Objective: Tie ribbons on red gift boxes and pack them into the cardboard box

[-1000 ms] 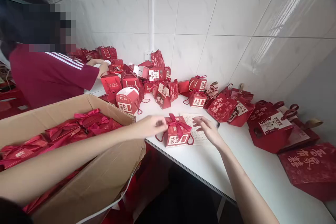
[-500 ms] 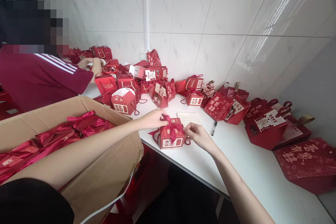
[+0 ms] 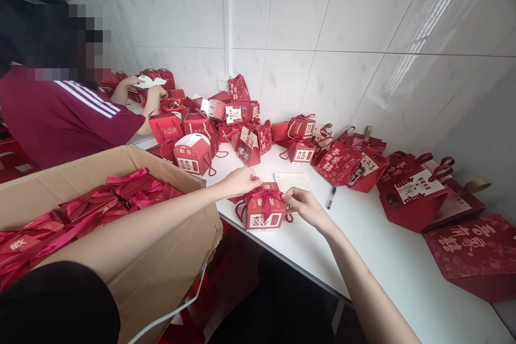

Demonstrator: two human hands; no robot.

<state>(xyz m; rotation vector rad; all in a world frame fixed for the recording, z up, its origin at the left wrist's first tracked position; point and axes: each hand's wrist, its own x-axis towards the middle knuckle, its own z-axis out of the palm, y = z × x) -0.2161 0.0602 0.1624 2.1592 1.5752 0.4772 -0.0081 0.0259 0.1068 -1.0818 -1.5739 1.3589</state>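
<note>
A small red gift box (image 3: 264, 214) with white character panels stands upright at the near edge of the white table (image 3: 318, 247). Across its top runs a dark pink ribbon (image 3: 266, 195) tied in a bow. My left hand (image 3: 241, 180) is closed in a pinch on the ribbon at the upper left of the box. On the other side, my right hand (image 3: 303, 205) pinches the right loop of the bow. Twisted red cord handles hang at both sides of the box. Behind it lies a printed sheet (image 3: 293, 181), partly covered by my right hand.
A cardboard carton (image 3: 161, 258) of ribboned red boxes stands at the left. Several red gift boxes (image 3: 192, 153) crowd the table's back, and larger red bags (image 3: 470, 252) line the right. A black pen (image 3: 331, 197) lies nearby. A co-worker (image 3: 76, 113) handles white paper at far left.
My left hand has shifted slightly up and left from the bow, while my right hand stays at its loop. The co-worker's hands have lifted a white piece. The view has turned slightly.
</note>
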